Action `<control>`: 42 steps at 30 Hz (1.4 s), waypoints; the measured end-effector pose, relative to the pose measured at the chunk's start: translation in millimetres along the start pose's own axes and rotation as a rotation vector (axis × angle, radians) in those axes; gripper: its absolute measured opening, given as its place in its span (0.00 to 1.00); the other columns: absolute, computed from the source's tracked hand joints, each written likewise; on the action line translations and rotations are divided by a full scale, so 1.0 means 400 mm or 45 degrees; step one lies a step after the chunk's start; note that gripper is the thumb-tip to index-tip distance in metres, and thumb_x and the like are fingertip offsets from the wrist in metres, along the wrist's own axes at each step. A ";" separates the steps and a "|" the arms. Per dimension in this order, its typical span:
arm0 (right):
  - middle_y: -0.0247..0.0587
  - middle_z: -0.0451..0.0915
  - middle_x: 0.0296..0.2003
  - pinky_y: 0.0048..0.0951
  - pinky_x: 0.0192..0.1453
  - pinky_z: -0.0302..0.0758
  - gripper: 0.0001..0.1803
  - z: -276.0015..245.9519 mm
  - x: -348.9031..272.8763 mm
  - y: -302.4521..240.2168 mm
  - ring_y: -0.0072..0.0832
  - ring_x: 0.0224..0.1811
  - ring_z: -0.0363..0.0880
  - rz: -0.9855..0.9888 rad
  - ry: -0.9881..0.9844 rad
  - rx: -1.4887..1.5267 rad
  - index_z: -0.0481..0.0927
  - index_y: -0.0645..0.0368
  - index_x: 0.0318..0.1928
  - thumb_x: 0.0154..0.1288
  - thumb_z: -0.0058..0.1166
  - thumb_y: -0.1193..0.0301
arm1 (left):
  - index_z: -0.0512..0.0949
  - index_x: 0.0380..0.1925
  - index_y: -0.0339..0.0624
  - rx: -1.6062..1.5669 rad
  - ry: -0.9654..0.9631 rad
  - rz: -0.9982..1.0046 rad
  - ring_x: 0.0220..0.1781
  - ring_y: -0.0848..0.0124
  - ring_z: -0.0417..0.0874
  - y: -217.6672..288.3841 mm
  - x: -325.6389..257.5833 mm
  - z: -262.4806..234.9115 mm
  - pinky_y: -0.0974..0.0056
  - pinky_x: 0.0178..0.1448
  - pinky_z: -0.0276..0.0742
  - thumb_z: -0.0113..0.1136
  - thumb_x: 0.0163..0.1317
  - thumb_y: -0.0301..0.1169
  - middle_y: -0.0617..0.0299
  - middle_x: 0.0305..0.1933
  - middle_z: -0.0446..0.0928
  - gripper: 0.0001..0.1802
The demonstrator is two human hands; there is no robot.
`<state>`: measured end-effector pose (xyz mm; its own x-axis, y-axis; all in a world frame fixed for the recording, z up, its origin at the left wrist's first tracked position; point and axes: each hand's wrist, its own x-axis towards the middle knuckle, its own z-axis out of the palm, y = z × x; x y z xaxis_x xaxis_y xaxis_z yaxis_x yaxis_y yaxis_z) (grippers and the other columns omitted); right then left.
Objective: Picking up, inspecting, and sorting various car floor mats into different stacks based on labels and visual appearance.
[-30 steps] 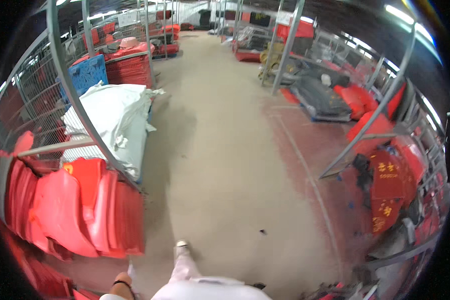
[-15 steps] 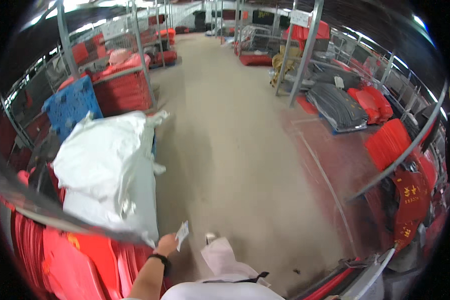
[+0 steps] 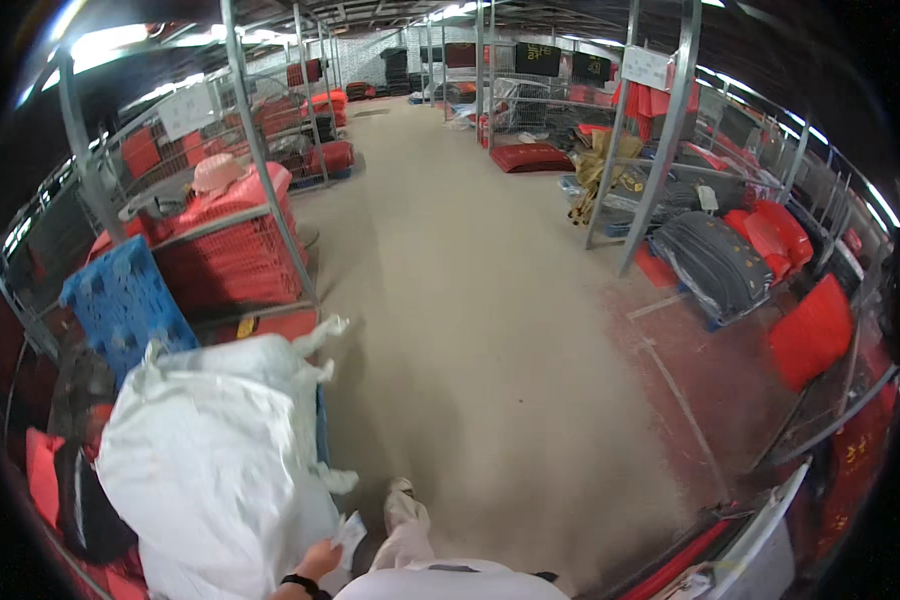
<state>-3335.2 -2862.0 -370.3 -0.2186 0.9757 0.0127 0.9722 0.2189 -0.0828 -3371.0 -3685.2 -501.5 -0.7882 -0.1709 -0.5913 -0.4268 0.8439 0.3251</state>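
My left hand (image 3: 320, 558), with a dark band at the wrist, is closed on a small white slip of paper (image 3: 351, 538) low in the view. Right beside it on the left bulges a big white woven sack (image 3: 205, 450), its tied corners sticking out toward the aisle. Part of a blue pallet shows along the sack's right side. My right hand is out of view.
A blue plastic pallet (image 3: 128, 300) leans behind the sack. Red mats (image 3: 232, 255) are piled in a mesh rack at left. Metal posts (image 3: 667, 140) line both sides of the concrete aisle (image 3: 450, 300). Wrapped dark mats (image 3: 715, 265) lie at right.
I have moved forward along the aisle; the sack and racks sit nearer and lower. My left hand, still holding the paper slip, is lower in the view, beside the sack.
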 end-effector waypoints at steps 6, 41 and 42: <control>0.50 0.79 0.30 0.40 0.35 0.73 0.15 0.132 -0.157 -0.637 0.45 0.34 0.78 -0.055 0.004 -0.106 0.79 0.53 0.35 0.50 0.48 0.60 | 0.71 0.34 0.42 -0.037 0.148 0.150 0.38 0.47 0.74 0.216 0.644 -0.715 0.49 0.42 0.69 0.43 0.57 0.41 0.45 0.34 0.75 0.15; 0.59 0.75 0.38 0.43 0.47 0.69 0.21 0.445 -1.287 -5.119 0.51 0.43 0.73 0.470 0.083 -0.121 0.73 0.63 0.44 0.48 0.50 0.68 | 0.75 0.29 0.29 -0.350 0.358 -0.202 0.37 0.47 0.76 0.239 4.651 -3.391 0.51 0.39 0.70 0.49 0.51 0.35 0.41 0.31 0.76 0.17; 0.56 0.76 0.36 0.43 0.45 0.69 0.17 0.484 -1.302 -5.212 0.51 0.41 0.74 0.370 -0.070 -0.315 0.75 0.63 0.40 0.50 0.48 0.68 | 0.75 0.28 0.28 -0.346 0.476 -0.056 0.37 0.46 0.76 0.327 4.775 -3.490 0.52 0.40 0.70 0.49 0.52 0.36 0.39 0.31 0.75 0.17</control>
<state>-5264.5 -3827.6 -397.2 0.0711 0.9970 -0.0303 0.9836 -0.0650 0.1682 -5551.3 -4611.3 -558.1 -0.8514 -0.4172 -0.3179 -0.5245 0.6766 0.5167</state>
